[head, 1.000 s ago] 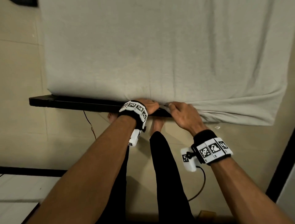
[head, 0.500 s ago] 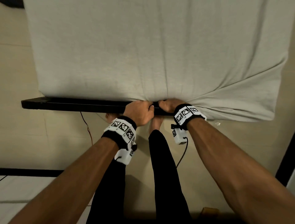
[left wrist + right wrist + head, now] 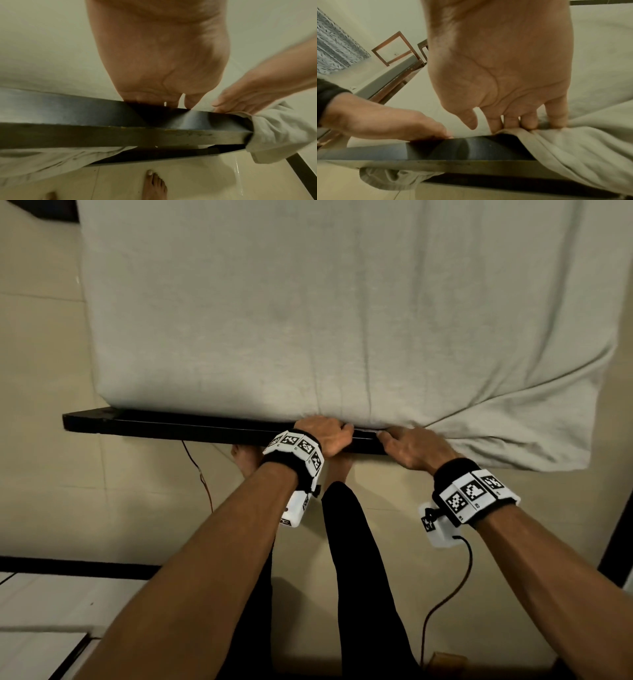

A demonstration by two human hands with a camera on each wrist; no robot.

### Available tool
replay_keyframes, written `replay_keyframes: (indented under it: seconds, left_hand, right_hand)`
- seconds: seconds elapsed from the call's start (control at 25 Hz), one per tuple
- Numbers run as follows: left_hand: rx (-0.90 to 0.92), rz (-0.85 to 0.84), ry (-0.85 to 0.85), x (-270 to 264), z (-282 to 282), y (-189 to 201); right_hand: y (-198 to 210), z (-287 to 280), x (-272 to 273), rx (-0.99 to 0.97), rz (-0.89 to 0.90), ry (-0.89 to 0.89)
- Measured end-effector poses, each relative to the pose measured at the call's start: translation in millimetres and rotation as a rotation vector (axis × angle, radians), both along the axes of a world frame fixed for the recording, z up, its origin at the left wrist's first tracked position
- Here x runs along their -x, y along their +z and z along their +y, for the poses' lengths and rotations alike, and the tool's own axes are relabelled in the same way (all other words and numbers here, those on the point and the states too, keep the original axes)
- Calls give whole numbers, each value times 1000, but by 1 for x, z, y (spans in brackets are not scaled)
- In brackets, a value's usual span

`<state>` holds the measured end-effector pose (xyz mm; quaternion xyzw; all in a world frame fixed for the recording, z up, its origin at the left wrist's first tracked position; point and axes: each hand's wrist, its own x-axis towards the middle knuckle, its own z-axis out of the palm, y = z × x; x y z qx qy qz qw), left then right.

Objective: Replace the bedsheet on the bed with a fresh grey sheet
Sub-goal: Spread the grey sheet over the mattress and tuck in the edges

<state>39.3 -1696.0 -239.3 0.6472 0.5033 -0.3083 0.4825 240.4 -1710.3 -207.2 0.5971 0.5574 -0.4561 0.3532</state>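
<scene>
Grey sheet [image 3: 342, 320]: lying spread over bed, near edge being tucked at black frame [image 3: 171, 426].
Left hand [image 3: 325, 436]: fingers straight, together, pushing cloth into gap.
Right hand [image 3: 411, 450]: fingers together, pressing loose right-hand fold [image 3: 573, 148] inward.

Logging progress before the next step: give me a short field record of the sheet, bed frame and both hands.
sheet: grey sheet spread over the bed
tucked: left stretch, above the black bed frame
loose: right corner hangs over the frame
left hand: fingertips pushed in at the frame edge
right hand: fingers pressing the sheet edge down at the frame
</scene>
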Motion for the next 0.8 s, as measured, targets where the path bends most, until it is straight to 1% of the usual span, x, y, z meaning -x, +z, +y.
replay_keyframes:
  seconds: [0.08, 0.12, 0.16, 0.2, 0.28, 0.32, 0.36, 0.4, 0.44, 0.48, 0.52, 0.6, 0.68, 0.8]
  left_hand:
    - [29, 32, 1, -6, 2, 1]
    - [-4, 37, -6, -9, -1, 7]
    - [-63, 42, -7, -10, -10, 14]
    - [-144, 51, 5, -12, -17, 22]
    - [-281, 54, 31, -17, -29, 36]
    - [-303, 10, 58, -24, -33, 43]
    - [-332, -65, 88, -35, -35, 48]
    - [-353, -157, 116, -50, -34, 51]
    - [-317, -241, 150, -67, -33, 53]
    - [-245, -285, 180, -83, -30, 52]
    - [-169, -276, 182, -100, -28, 48]
    - [-77, -203, 114, -124, -25, 36]
    - [-34, -145, 41, -137, -22, 23]
    - [5, -70, -32, -152, -15, 2]
  right_hand:
    - [5, 2, -6, 95, 11, -51]
    - [7, 5, -7, 107, 21, -70]
    - [13, 5, -6, 76, 38, -61]
    - [20, 5, -7, -23, 43, -25]
    - [32, 6, -16, -311, 48, -7]
    - [37, 7, -24, -406, 68, 2]
    - [39, 9, -33, -434, 83, 33]
    - [39, 13, -44, -418, 77, 70]
    - [37, 14, -58, -391, 53, 112]
    - [37, 14, -72, -341, 5, 142]
    - [37, 10, -88, -268, -62, 145]
    - [36, -8, -113, -168, -110, 72]
    - [28, -24, -128, -129, -95, -1]
    - [6, -19, -128, -99, -71, -83]
